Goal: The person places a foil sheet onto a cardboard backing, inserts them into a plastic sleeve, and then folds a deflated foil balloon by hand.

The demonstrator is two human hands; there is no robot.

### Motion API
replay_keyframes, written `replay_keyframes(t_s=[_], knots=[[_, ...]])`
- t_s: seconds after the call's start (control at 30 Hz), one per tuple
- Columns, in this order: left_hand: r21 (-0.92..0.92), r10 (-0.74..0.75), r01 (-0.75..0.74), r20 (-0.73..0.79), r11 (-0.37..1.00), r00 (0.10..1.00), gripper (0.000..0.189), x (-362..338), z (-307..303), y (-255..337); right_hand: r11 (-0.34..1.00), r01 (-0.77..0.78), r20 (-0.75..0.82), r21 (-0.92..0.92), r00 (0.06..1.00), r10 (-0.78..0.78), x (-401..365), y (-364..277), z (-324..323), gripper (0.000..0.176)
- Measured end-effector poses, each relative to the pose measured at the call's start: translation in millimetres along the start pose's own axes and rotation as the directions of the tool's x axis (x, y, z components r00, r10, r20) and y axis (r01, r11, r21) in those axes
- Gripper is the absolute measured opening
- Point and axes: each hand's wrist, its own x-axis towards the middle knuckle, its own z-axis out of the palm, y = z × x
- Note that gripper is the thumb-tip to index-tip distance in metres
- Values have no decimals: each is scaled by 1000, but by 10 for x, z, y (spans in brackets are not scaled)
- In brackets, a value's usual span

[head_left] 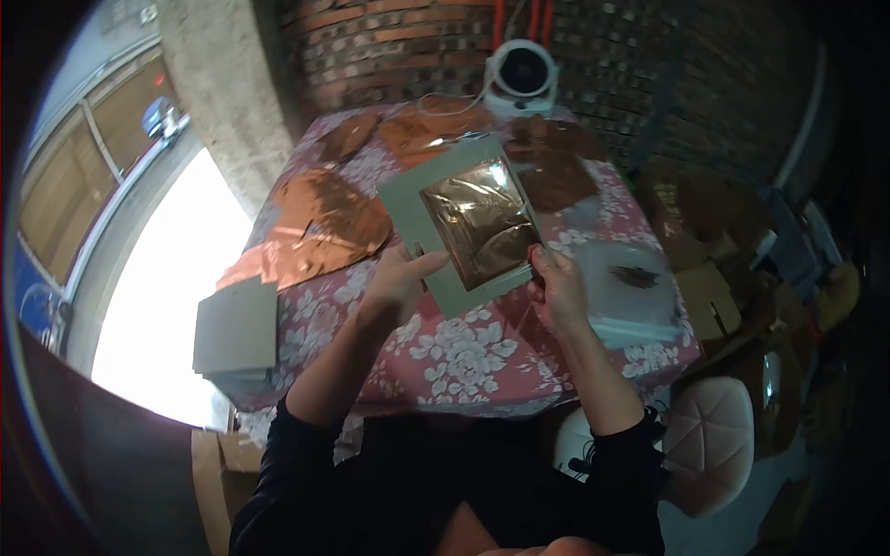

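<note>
A grey-green board (411, 199) is held tilted above the table, with a shiny copper-coloured foil packet (482, 221) lying on its face. My left hand (404, 278) grips the board's lower left edge, thumb on top. On the right, my right hand (558, 285) pinches the edge near the packet's lower right corner; a small red spot shows at its fingertips. Crumpled copper foil sheets (324, 222) lie to the left. A stack of grey boards (236, 326) sits at the table's left front corner, and a clear plastic container (630, 301) stands beside my right hand.
A pink floral cloth (468, 357) covers the table. More copper foil (556, 181) lies toward the back, where a white fan (522, 76) stands with its cable. Cardboard boxes (709, 301) are at the right, and a pale padded chair (709, 445) is at the lower right.
</note>
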Motion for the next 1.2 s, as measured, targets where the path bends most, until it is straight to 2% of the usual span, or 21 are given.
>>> replay_keyframes(t_s=[0.07,0.13,0.2,0.23,0.27,0.3,0.33,0.37,0.4,0.43,0.47,0.5,0.53,0.67,0.83,0.87,0.97,1.0,1.07,1.13,1.2], knots=[[31,34,-31,-113,999,993,27,-141,-196,91,995,-83,207,46,976,71,2,43,147,26],[86,146,-139,-90,987,985,23,-392,-269,270,992,-95,301,-87,946,117,77,112,244,36],[232,13,32,-191,972,982,16,-777,-558,550,971,-188,519,-147,821,237,43,0,448,51],[258,125,-47,-297,965,947,12,-919,-774,575,972,-156,512,-177,829,226,69,30,506,56],[828,588,-427,152,363,795,11,-1202,-985,678,970,-124,510,-207,833,215,121,96,542,62],[195,343,-283,-492,939,800,13,-1401,-837,930,973,-116,503,-200,840,204,245,204,488,65],[264,368,-259,-601,929,710,15,-1704,-979,1109,975,-110,498,-192,845,194,377,317,383,68],[267,412,-317,-656,910,632,13,-2036,-1230,1243,973,-202,467,-112,854,231,466,411,293,65],[347,549,-446,-680,825,485,17,-2330,-1431,1312,956,-290,434,-33,858,275,565,514,207,62],[376,573,-441,-637,815,516,24,-2713,-1553,1408,954,-299,428,14,864,264,653,628,101,59],[411,607,-516,-737,752,298,30,-3084,-1832,1393,952,-299,417,61,874,248,700,732,21,56],[459,581,-474,-801,751,145,29,-3487,-2034,1344,955,-296,345,5,897,276,688,738,24,50],[498,548,-432,-836,752,-11,29,-3834,-2167,1272,957,-286,269,-51,919,289,663,688,43,43],[465,344,-370,-872,804,-349,26,-4968,-2529,621,956,-261,280,-137,915,290,581,673,119,33],[365,-25,-530,-806,765,-591,38,-5791,-3020,-206,947,-205,325,-246,903,280,539,717,187,28],[366,-24,-532,-807,764,-590,38,-6018,-3251,-391,947,-189,323,-261,907,270,535,730,166,27],[13,-167,-527,-942,849,-292,80,-5958,-3217,-590,951,-204,312,-234,910,272,455,676,245,28],[-145,-246,-297,-909,944,-336,82,-5821,-3203,-613,954,-193,289,-229,922,256,433,652,252,28],[-137,-144,-50,-862,989,-486,76,-5392,-3177,-672,954,-213,360,-211,890,279,403,628,254,30],[91,63,-47,-906,995,-419,48,-4866,-2952,-583,958,-229,369,-170,887,277,357,579,295,30],[327,336,83,-887,941,-316,30,-4306,-2666,-304,965,-212,407,-154,876,257,309,529,341,30]])
